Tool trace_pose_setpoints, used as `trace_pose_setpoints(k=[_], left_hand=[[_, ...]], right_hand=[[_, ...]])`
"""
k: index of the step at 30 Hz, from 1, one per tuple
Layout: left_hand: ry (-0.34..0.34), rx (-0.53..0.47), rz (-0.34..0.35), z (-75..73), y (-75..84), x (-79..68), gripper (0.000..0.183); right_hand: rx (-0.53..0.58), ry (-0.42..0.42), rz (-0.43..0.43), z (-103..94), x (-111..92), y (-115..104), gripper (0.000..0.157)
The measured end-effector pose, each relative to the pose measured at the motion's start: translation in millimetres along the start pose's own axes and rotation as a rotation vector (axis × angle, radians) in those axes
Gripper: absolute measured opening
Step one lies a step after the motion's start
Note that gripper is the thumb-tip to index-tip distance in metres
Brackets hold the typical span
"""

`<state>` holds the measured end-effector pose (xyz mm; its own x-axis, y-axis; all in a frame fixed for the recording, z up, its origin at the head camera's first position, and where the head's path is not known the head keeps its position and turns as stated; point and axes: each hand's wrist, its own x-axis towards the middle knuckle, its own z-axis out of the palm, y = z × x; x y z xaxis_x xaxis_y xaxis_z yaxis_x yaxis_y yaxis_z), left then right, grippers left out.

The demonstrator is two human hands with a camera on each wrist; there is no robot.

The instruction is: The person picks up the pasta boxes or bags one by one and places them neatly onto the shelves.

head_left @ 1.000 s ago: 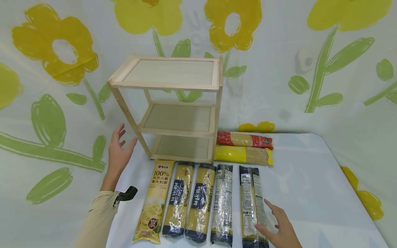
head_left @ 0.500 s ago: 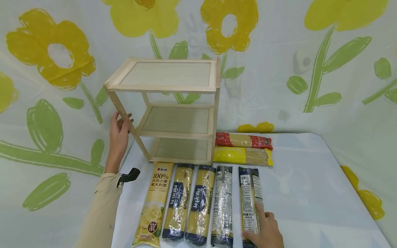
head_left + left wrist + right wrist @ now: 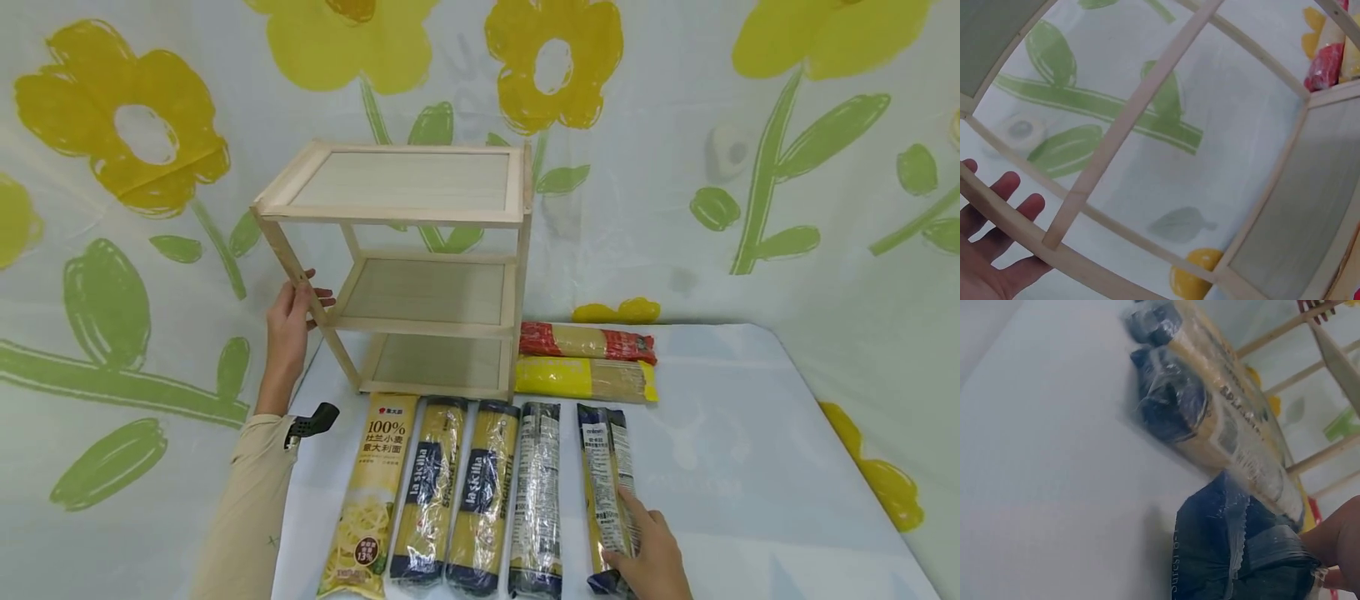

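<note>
One dark-ended pasta packet (image 3: 604,479), in the right hand (image 3: 648,546), whose thumb and bent fingers grip its near part. Left of that hand: two "la sicilia" "SPAGHETTI" packets (image 3: 480,500); farther left, one gold packet (image 3: 369,492), "100%", "13%". Left hand (image 3: 291,312): loosely curled round a wooden rack's (image 3: 401,179) post.

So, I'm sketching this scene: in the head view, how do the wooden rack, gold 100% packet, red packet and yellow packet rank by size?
1. Wooden rack, clearly largest
2. Gold 100% packet, though it lies nearer the camera
3. Red packet and yellow packet: too alike to rank
</note>
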<state>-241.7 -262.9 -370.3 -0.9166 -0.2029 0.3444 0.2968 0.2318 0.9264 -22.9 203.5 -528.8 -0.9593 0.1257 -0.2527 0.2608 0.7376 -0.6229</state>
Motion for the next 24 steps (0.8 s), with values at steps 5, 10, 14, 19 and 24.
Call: trace_pose_setpoints(k=[5,10,14,19,24], left_hand=[[0.002,-0.062,-0.003,-4.2,-14.0,4.3,0.035],[0.022,-0.124,-0.028,-6.7,-16.2,6.0,0.032],[0.037,-0.154,-0.038,-6.9,-14.5,6.0,0.029],[0.033,-0.189,-0.049,-5.9,-8.4,3.1,0.023],[0.030,-0.187,-0.038,-1.9,3.9,-2.3,0.015]], right_hand=[[0.066,-0.005,-0.006,-11.7,-5.8,-10.1,0.084],[0.110,-0.016,0.016,-29.2,-9.6,-26.7,0.083],[0.143,-0.006,0.017,-46.2,-10.7,-43.0,0.081],[0.175,0.035,-0.031,-73.8,-8.8,-68.8,0.080],[0.199,0.093,-0.162,-104.8,-7.1,-91.9,0.077]])
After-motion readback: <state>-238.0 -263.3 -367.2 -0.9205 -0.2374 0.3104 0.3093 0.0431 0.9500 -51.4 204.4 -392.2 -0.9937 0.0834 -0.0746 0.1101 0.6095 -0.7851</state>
